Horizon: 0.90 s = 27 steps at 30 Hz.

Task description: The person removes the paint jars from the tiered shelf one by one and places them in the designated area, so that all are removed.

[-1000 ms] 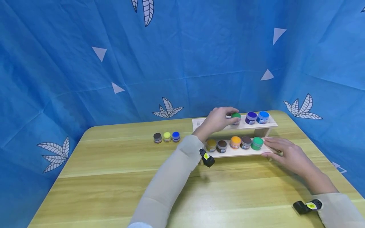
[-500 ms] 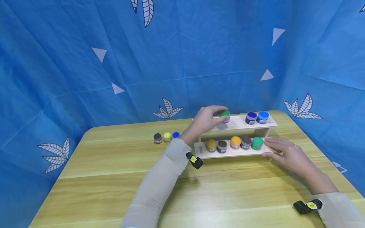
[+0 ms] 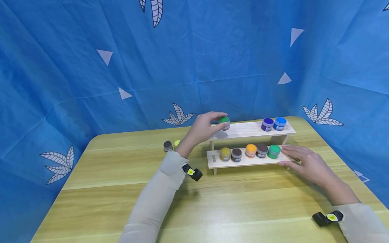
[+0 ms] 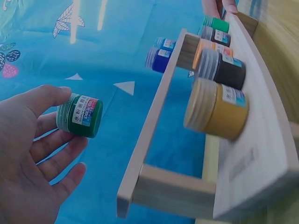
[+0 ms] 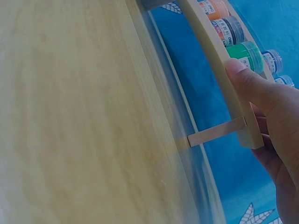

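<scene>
My left hand point(image 3: 203, 127) pinches a dark green paint jar point(image 4: 80, 115) between thumb and fingers, above the left end of the upper shelf point(image 3: 243, 130) of a two-tier wooden rack. My right hand point(image 3: 310, 165) grips the right end of the lower shelf point(image 3: 218, 163), its thumb point(image 5: 236, 66) at the front edge beside a bright green jar point(image 3: 274, 152). Farther left along that shelf stand a dark brown jar point(image 3: 262, 151), an orange jar point(image 3: 251, 150), another brown jar point(image 3: 236, 155) and an ochre jar point(image 3: 225, 154). A purple jar point(image 3: 267, 124) and a blue jar point(image 3: 280, 123) occupy the upper shelf's right side.
On the wooden table point(image 3: 121, 195), left of the rack, sit a dark jar point(image 3: 167, 146) and a yellow jar point(image 3: 177, 143), the latter partly covered by my left arm. A blue patterned cloth point(image 3: 212, 60) hangs behind and around the table.
My left hand has carried the green jar leftward along the upper shelf, away from the purple jar. The left arm now hides the blue jar on the table. My right hand stays put.
</scene>
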Tool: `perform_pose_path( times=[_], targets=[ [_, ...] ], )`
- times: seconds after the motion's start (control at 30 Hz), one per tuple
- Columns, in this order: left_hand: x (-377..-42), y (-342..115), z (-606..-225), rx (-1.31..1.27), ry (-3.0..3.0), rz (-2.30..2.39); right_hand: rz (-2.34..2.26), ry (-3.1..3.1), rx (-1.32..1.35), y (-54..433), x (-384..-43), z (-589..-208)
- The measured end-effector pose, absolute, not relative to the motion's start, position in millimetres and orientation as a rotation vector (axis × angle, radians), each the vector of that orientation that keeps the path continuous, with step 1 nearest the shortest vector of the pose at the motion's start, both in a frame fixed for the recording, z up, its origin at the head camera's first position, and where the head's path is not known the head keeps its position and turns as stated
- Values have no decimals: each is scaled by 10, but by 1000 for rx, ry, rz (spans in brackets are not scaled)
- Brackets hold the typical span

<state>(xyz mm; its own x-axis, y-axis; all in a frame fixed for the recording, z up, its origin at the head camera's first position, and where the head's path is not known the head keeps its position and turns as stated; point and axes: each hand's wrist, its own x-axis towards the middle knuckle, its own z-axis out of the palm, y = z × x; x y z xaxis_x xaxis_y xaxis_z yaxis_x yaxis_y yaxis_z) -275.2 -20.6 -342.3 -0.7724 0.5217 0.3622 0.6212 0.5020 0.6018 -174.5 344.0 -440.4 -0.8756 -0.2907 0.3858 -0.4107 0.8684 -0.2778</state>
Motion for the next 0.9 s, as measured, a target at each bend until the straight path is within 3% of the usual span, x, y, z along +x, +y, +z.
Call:
perform_pose_path(
  times=[0.9],
  targets=[
    [-2513, -1114, -3680, -777, -2687, -1150, 518, -2712, 513, 3423, -1720, -4379]
  ],
)
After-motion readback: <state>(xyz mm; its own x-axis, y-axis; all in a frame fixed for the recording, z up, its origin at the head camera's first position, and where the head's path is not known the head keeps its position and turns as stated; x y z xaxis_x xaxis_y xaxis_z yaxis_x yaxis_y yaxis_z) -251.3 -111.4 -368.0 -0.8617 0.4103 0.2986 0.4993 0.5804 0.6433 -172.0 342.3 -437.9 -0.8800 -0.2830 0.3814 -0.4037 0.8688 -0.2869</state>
